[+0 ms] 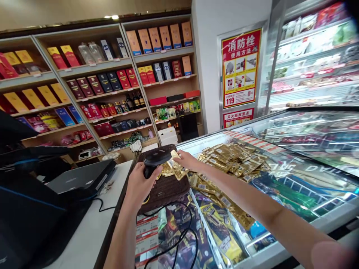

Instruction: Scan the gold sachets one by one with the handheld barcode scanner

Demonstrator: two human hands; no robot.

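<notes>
My left hand (141, 183) is wrapped round the handle of a black barcode scanner (158, 157), whose head points right over a dark brown woven basket (165, 190). Just right of the scanner head, my right hand (186, 160) pinches a small gold packet (175, 154). More gold packets (179, 172) lie in the basket below both hands. A large heap of gold packets (232, 158) is spread on the glass freezer top to the right, partly behind my right forearm. The scanner's black cable (182, 239) loops over the glass.
A white counter (103, 213) with a dark grey device (81, 175) is at the left. Shelves of boxes (112, 80) stand behind. The glass-topped freezer (283, 149) stretches right, and a lit refrigerated display (314, 63) stands at the back right.
</notes>
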